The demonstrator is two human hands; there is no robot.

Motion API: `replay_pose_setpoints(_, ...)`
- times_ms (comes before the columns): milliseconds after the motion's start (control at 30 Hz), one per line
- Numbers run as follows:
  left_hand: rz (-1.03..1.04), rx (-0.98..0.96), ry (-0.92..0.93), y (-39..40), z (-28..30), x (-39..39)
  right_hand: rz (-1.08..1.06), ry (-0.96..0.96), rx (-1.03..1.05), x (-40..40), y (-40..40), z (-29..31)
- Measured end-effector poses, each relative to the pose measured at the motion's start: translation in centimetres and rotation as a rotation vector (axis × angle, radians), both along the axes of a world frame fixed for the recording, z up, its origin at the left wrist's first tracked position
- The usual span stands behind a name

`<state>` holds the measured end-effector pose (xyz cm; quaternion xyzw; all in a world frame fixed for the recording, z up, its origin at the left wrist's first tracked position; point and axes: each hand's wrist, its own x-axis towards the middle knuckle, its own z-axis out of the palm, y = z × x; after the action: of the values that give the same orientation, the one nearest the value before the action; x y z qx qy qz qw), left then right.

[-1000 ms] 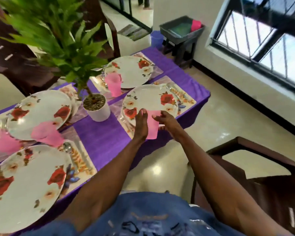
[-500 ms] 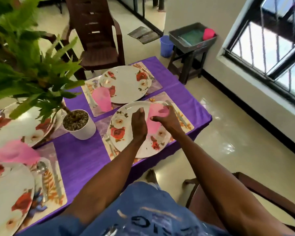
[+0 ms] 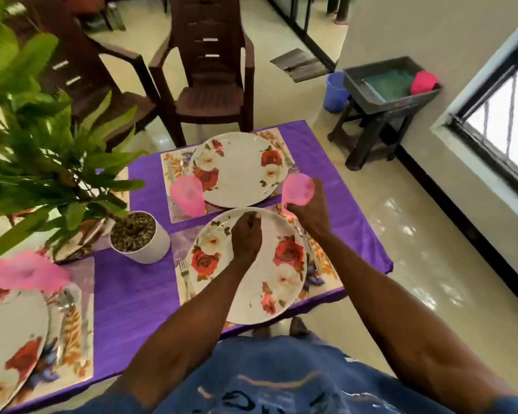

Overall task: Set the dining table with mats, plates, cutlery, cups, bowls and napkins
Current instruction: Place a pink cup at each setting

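My right hand (image 3: pixel 311 209) grips a pink plastic cup (image 3: pixel 297 191) at the far right corner of the near place mat (image 3: pixel 326 273), just past the rim of the near flowered plate (image 3: pixel 251 282). My left hand (image 3: pixel 247 234) hovers over that plate with its fingers curled and nothing in it. A fork (image 3: pixel 186 277) lies left of the plate and more cutlery (image 3: pixel 313 252) lies right of it. A second flowered plate (image 3: pixel 237 165) sits beyond on its own mat, with another pink cup (image 3: pixel 187 195) at its left.
A potted plant in a white pot (image 3: pixel 139 237) stands mid-table on the purple cloth (image 3: pixel 132 294). Two more plates with pink cups (image 3: pixel 27 273) are at the left. Brown chairs (image 3: pixel 210 73) stand beyond the table; a grey tray on a stool (image 3: pixel 389 88) is at the right.
My right hand has carried the pink cup from over the near plate out to the mat's far right corner. My left hand has let go of the cup and stays over the plate.
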<state>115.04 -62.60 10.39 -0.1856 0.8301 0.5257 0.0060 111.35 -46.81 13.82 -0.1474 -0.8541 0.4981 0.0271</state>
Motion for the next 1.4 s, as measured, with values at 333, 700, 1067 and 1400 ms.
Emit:
replay_pose_setpoints(333, 0.103, -0.063, -0.034, 1.6, -0.2, -0.9, 0.201, -0.053, 0.057, -1.4, 1.5, -1.7)
replay_pose_setpoints(700, 0.136, -0.048, -0.059, 3.7, -0.5, -0.6, 0.287, -0.054, 0.031, -2.3, 2.8, -2.1)
replay_pose_setpoints(1067, 0.138, -0.121, 0.060, 5.9, 0.1, -0.5, 0.297, -0.097, 0.033, -0.6, 3.8, -3.0)
replay_pose_setpoints(1400, -0.182, -0.155, 0.318, 13.1, 0.3, -1.2, -0.042, 0.048, 0.219, 1.3, 8.7, -3.0)
